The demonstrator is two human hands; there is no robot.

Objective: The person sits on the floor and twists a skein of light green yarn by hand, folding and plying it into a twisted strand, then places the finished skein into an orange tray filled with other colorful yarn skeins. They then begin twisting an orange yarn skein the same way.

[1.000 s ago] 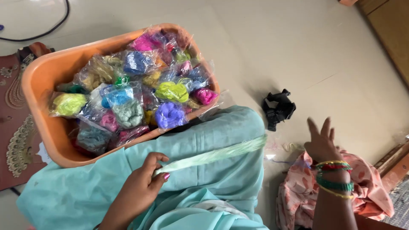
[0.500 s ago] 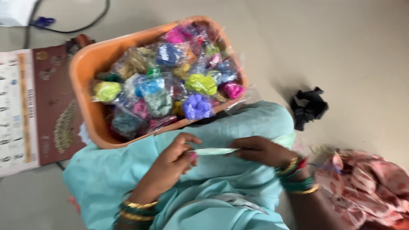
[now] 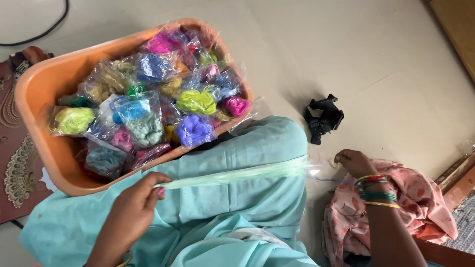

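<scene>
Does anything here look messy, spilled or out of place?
Mostly tidy. The orange tub is heaped with small bags of coloured thread, some bulging over its rim. A black clump lies alone on the bare floor, and pink cloth sits crumpled under the right hand.

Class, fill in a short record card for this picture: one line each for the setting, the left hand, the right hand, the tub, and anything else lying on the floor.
Setting: person seated on a pale floor, pale green cloth over the lap.
Left hand: pinches one end of a pale green thread bundle stretched across the lap.
Right hand: curled, by the bundle's frayed far end, over a pink cloth; bangles on the wrist.
Tub: orange, filled with clear packets of coloured thread.
Also on floor: a black object, a patterned mat.
</scene>
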